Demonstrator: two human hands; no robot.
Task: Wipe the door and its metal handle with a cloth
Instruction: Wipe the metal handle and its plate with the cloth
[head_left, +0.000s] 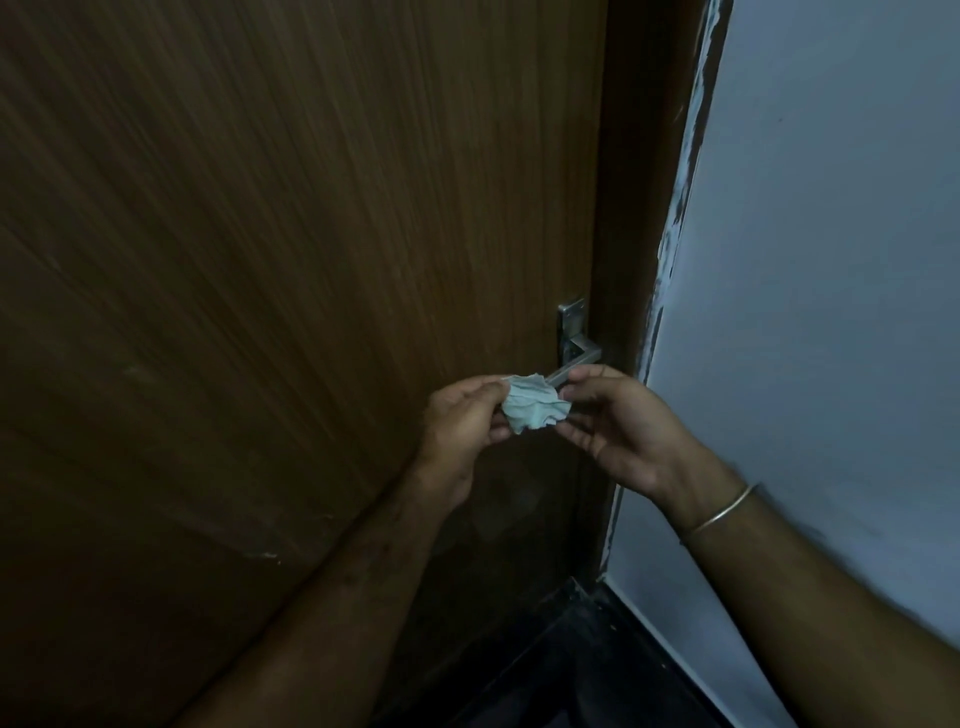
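A brown wood-grain door (270, 260) fills the left and middle of the head view. Its metal lever handle (575, 349) sits on a steel plate near the door's right edge. A small crumpled pale green cloth (535, 409) hangs just below the lever's free end. My left hand (462, 426) pinches the cloth's left side, and my right hand (618, 426) pinches its right side. The lever's tip is partly hidden behind the cloth and my right fingers.
The dark brown door frame (639, 208) runs down the right of the door. A pale wall (831, 260) with chipped paint along its edge stands at the right. Dark floor (587, 660) shows at the bottom. A thin metal bangle (719, 514) circles my right wrist.
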